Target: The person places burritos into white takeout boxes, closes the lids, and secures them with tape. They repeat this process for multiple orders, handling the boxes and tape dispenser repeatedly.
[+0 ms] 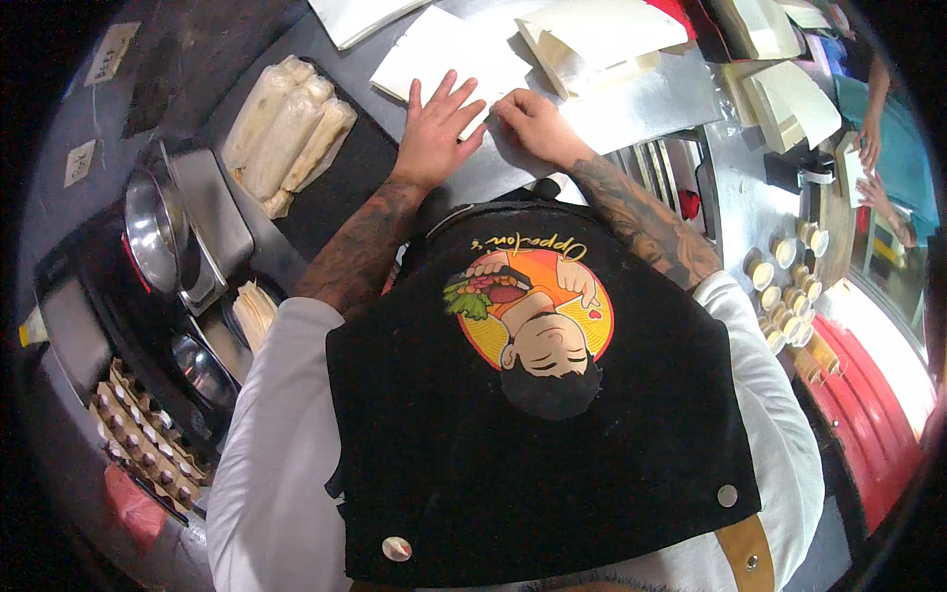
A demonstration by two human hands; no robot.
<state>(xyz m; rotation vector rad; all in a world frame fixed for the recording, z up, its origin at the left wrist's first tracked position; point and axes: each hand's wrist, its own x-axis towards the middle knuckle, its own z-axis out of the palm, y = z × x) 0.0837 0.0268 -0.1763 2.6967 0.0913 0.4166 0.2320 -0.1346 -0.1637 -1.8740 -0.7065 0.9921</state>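
White paper sheets [451, 48] lie on the stainless steel counter [629, 111] in front of me. My left hand [438, 137] rests on their near edge, palm down with fingers spread. Just to its right is my right hand [538, 122], fingers curled, thumb and index together at the sheets' near corner; whether paper is pinched between them cannot be told. Beyond the right hand lies a folded paper piece [599, 44], its side standing up. Both forearms reach forward past the black apron [629, 414].
Plastic-wrapped rolls [285, 133] lie on a dark mat at left, near steel pans [211, 200], a steel bowl [154, 226] and egg trays [148, 436]. Small lidded cups [784, 251] stand at right. Another person's hands [873, 170] hold paper at far right.
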